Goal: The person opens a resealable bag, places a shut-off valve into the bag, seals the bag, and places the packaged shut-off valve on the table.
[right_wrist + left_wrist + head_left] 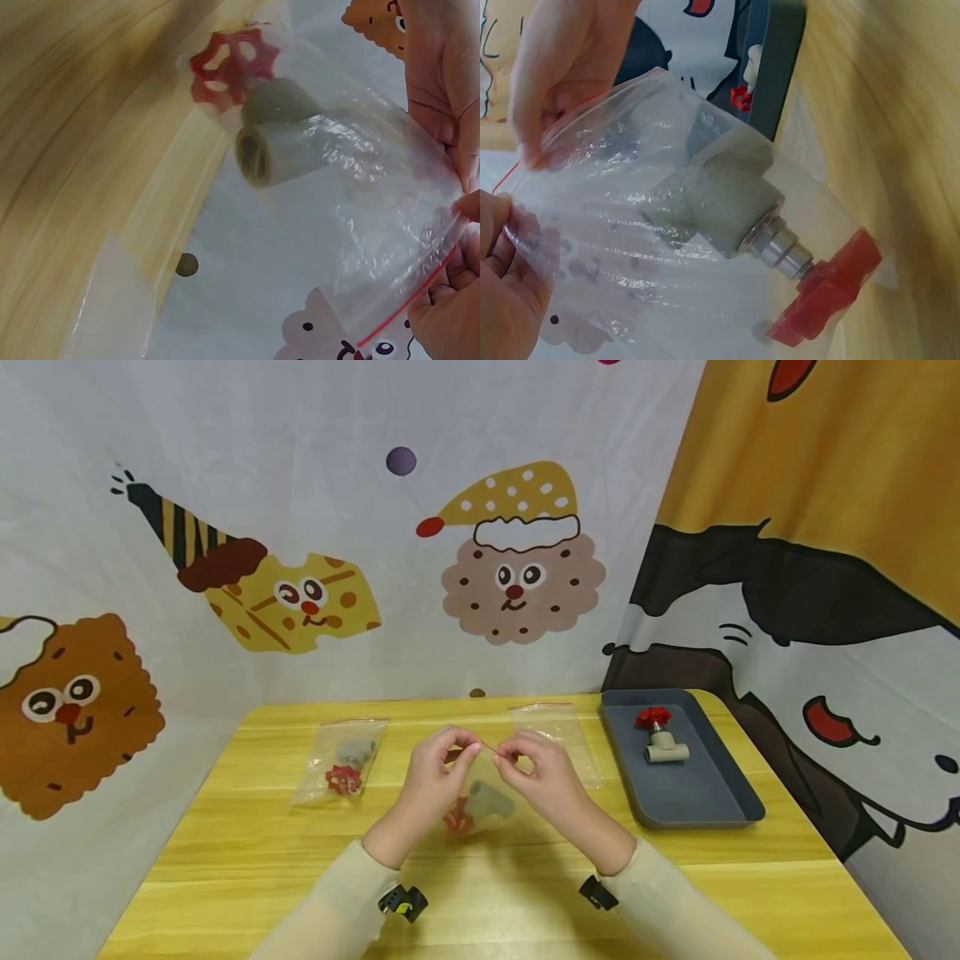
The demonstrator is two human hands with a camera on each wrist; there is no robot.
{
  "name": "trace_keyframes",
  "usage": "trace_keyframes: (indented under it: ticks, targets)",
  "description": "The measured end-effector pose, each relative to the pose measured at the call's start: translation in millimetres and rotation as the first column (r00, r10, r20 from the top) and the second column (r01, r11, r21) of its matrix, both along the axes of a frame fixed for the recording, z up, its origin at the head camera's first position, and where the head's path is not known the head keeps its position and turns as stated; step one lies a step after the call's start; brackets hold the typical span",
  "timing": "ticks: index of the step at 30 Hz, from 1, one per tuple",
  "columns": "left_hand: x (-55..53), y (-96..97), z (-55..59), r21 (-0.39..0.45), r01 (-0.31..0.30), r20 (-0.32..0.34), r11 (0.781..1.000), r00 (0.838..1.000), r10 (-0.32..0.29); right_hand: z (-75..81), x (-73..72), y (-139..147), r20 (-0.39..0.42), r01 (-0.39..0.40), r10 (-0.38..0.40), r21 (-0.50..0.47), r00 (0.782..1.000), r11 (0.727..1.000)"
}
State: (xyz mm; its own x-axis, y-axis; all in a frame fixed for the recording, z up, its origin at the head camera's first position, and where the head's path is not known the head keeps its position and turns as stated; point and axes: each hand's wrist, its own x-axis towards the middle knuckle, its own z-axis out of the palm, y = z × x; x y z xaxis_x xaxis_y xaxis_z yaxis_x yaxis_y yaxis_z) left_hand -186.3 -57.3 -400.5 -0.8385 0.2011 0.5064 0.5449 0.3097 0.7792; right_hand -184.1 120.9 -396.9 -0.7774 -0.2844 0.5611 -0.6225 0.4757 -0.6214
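A clear zip bag [622,247] with a red seal line hangs between my two hands, above the table. Inside it is a valve [727,196] with a grey pipe body, metal stem and red handwheel [232,67]; the wheel is lowest. My left hand [437,768] pinches the bag's top edge between thumb and finger. Close beside it, my right hand [547,770] pinches the same edge, fingertips nearly meeting. In the left wrist view, the seal looks closed near the hands, but I cannot tell along its whole length.
A second bagged valve [347,768] lies on the wooden table [247,860] at left. Behind my right hand lies a flat clear bag [573,735]. At right, a grey tray [701,814] holds an unbagged valve [663,743] with a red wheel. A printed curtain [420,668] hangs behind.
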Motion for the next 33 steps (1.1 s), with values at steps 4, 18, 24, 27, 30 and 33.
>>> trace_keyframes:
  ticks: [4,18,24,27,30,33]
  targets:
    - [-0.1,-0.4,0.9,0.006,-0.016,0.009,1.000,1.000,0.016,-1.4,0.9,3,0.016,-0.001,0.002,-0.004,1.000,1.000]
    - [18.7,0.0,33.8,0.045,-0.082,-0.002,0.996,0.997,0.082,-2.8,2.5,10,-0.003,-0.008,0.008,0.006,1.000,1.000]
    - [18.5,-1.7,34.0,0.058,-0.073,-0.006,0.996,0.997,0.073,-7.7,1.6,14,0.024,-0.006,0.006,0.005,1.000,1.000]
    - [19.6,-2.3,34.8,0.049,-0.070,-0.003,0.996,0.998,0.070,-8.4,1.2,15,0.039,-0.012,0.011,0.005,0.999,1.000]
    - [20.2,-3.1,34.0,0.043,-0.067,0.007,0.997,0.998,0.067,-7.1,1.7,17,0.061,-0.017,0.016,0.013,0.998,1.000]
    - [20.8,-4.1,33.5,0.057,-0.077,0.019,0.995,0.997,0.076,-7.1,2.3,21,0.074,-0.018,0.017,0.016,0.997,1.000]
